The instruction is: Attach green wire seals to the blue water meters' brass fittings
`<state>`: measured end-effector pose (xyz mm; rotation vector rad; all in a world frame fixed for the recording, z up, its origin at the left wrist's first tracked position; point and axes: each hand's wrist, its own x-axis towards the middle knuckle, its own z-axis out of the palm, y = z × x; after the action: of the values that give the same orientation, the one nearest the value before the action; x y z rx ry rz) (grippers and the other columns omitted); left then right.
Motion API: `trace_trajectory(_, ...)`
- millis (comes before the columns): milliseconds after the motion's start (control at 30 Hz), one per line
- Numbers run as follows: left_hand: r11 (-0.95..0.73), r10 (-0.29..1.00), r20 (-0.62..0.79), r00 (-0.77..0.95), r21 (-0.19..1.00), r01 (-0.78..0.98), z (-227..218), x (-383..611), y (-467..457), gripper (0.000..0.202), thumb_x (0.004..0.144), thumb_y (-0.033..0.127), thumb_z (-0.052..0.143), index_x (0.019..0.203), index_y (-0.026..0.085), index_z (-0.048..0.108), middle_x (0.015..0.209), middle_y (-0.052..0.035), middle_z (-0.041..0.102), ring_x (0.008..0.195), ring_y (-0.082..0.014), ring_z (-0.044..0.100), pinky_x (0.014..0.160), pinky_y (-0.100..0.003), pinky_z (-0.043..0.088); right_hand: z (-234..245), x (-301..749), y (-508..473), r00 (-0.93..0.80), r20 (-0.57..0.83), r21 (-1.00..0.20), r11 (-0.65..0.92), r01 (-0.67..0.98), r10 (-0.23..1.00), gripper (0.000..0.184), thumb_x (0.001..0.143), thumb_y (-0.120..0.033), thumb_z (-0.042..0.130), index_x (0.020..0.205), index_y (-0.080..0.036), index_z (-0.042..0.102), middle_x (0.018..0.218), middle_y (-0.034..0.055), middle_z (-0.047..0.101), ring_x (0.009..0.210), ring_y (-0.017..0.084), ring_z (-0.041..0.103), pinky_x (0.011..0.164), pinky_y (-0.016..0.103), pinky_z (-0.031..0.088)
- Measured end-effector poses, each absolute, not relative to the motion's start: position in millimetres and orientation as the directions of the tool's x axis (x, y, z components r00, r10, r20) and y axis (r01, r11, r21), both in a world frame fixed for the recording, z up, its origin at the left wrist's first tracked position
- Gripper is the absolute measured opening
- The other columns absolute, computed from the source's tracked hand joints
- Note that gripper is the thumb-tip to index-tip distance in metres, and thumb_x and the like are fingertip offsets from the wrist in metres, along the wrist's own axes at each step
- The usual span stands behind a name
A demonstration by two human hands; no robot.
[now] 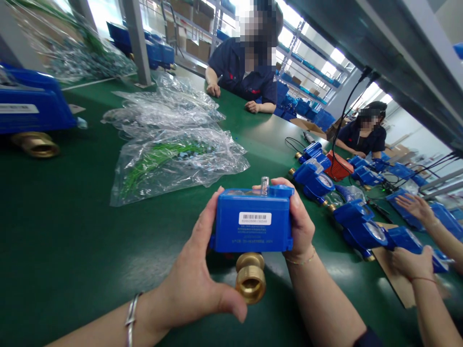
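A blue water meter (pixel 253 236) is held in front of me over the green table, its barcode label facing me. Its threaded brass end (pixel 250 284) points toward me at the bottom, and a small clear ribbed piece (pixel 265 186) stands up from the top. My left hand (pixel 197 270) grips the meter's left side, the fingers up along the edge and the thumb low beside the brass end. Around the right side, my right hand (pixel 301 224) is closed on it, with its fingers partly hidden behind the casing.
Clear plastic bags (pixel 177 159) with green and pale blue strips lie on the green table (pixel 87 241). Another blue meter (pixel 32 106) sits at left. Several meters (pixel 358 226) line the right, where a co-worker's hands (pixel 412 262) work. Two people (pixel 246 67) sit across.
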<state>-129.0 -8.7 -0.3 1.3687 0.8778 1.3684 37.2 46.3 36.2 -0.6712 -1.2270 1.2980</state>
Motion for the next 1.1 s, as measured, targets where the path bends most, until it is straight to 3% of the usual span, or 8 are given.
trace_trajectory(433, -0.435, 0.887, 0.420, 0.190, 0.900, 0.041, -1, -135, -7, 0.129, 0.039, 0.067, 0.073, 0.142, 0.033, 0.004, 0.150, -0.0096, 0.008, 0.131, -0.0411, 0.020, 0.107, -0.061, 0.010, 37, 37, 38, -0.148, 0.334, -0.892, 0.261, -0.369, 0.931, 0.035, 0.081, -0.047, 0.046, 0.107, -0.023, 0.047, 0.106, 0.0075, 0.061, 0.096, 0.028, 0.059, 0.085, 0.047, 0.045)
trace_trajectory(700, -0.453, 0.880, 0.436, 0.189, 0.889, 0.058, 1, -136, -8, 0.126, 0.043, 0.069, 0.070, 0.143, 0.030, 0.003, 0.150, -0.0107, 0.007, 0.132, -0.0409, 0.019, 0.107, -0.061, 0.011, 34, 38, 40, -0.139, 0.355, -0.887, 0.285, -0.363, 0.925, 0.036, 0.081, -0.047, 0.046, 0.107, -0.023, 0.048, 0.105, 0.0079, 0.060, 0.097, 0.028, 0.058, 0.088, 0.048, 0.042)
trace_trajectory(867, -0.584, 0.787, 0.468, 0.402, 0.775, 0.240, -5, -147, 4, 0.126, 0.055, 0.045, 0.080, 0.141, 0.032, -0.011, 0.151, -0.0095, -0.006, 0.135, -0.0378, 0.007, 0.107, -0.058, 0.016, 27, 43, 46, -0.129, 0.454, -0.860, 0.395, -0.323, 0.882, 0.037, 0.080, -0.054, 0.045, 0.103, -0.025, 0.051, 0.106, 0.0064, 0.060, 0.107, 0.029, 0.053, 0.094, 0.051, 0.037)
trace_trajectory(1000, -0.671, 0.706, 0.470, 0.529, 0.682, 0.290, -20, -155, 19, 0.113, 0.067, 0.025, 0.074, 0.141, 0.033, -0.011, 0.151, -0.0092, -0.009, 0.136, -0.0329, 0.009, 0.108, -0.051, 0.025, 10, 47, 55, -0.098, 0.544, -0.828, 0.514, -0.223, 0.833, 0.047, 0.089, -0.054, 0.027, 0.091, -0.022, 0.062, 0.089, 0.0065, 0.063, 0.102, 0.027, 0.054, 0.097, 0.050, 0.034)
trace_trajectory(1100, -0.689, 0.685, 0.431, 0.587, 0.646, 0.329, -26, -161, 29, 0.112, 0.070, 0.018, 0.070, 0.140, 0.032, -0.016, 0.150, -0.0103, -0.012, 0.136, -0.0305, 0.010, 0.108, -0.049, 0.026, -5, 44, 60, -0.072, 0.580, -0.812, 0.569, -0.127, 0.811, 0.042, 0.090, -0.048, 0.031, 0.088, -0.022, 0.065, 0.089, 0.0060, 0.063, 0.098, 0.026, 0.055, 0.096, 0.048, 0.034)
